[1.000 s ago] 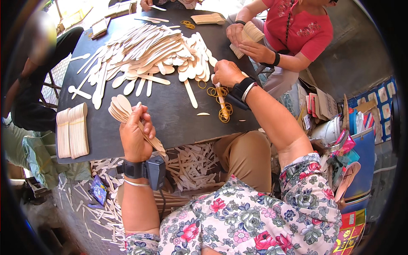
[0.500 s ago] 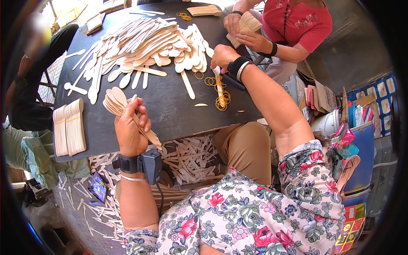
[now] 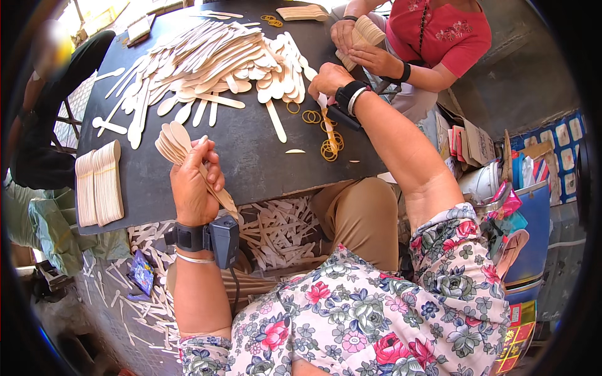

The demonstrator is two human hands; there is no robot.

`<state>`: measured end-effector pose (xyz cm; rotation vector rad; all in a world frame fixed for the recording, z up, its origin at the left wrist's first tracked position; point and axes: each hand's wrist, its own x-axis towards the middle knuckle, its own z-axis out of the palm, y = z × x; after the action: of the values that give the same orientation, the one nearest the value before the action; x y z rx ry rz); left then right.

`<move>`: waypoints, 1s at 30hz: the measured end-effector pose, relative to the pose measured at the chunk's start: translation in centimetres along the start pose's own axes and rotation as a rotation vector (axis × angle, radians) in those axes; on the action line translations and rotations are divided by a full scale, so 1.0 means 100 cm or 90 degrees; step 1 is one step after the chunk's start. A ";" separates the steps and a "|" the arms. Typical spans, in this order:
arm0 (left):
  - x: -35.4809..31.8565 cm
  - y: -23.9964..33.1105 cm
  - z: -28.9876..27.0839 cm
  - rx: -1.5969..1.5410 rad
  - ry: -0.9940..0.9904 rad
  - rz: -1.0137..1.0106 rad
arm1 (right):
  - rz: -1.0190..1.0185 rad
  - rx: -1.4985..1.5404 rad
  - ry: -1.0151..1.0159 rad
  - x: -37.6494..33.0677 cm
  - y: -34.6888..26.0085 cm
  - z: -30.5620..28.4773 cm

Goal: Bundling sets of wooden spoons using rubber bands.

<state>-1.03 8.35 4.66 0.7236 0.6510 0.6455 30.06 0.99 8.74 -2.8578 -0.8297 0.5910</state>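
My left hand [image 3: 193,183] grips a fanned bunch of flat wooden spoons [image 3: 173,141] over the near edge of the dark table [image 3: 251,150]. My right hand [image 3: 328,79] reaches across the table to the edge of a big heap of loose wooden spoons [image 3: 213,59]; its fingers are curled, and whether it holds a spoon is hidden. Yellow rubber bands [image 3: 328,148] lie on the table just below that hand, beside a single spoon [image 3: 276,121].
A person in a red shirt [image 3: 446,34] across the table holds a stack of spoons [image 3: 360,37] in both hands. Banded spoon stacks [image 3: 100,183] sit at the table's left corner. More spoons litter the ground [image 3: 276,232]. Boxes and a blue bin [image 3: 533,219] stand at right.
My right hand has moved up the table from the rubber bands toward the spoon heap. My left hand keeps its bunch almost still.
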 end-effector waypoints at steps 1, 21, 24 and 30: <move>0.000 0.000 -0.001 -0.002 0.002 0.001 | 0.014 0.055 -0.015 -0.003 0.000 -0.001; -0.002 -0.001 0.002 0.015 0.001 -0.001 | -0.158 0.482 0.048 0.020 0.037 -0.007; -0.003 -0.005 0.007 0.027 -0.004 -0.001 | -0.167 0.518 0.054 0.011 0.037 -0.013; -0.006 -0.014 0.010 0.022 -0.052 -0.057 | -0.303 0.625 -0.027 -0.017 0.026 -0.026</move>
<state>-0.21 6.71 4.36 0.7443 0.6170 0.5217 31.04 -2.07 11.12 -1.7068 -0.8537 0.7187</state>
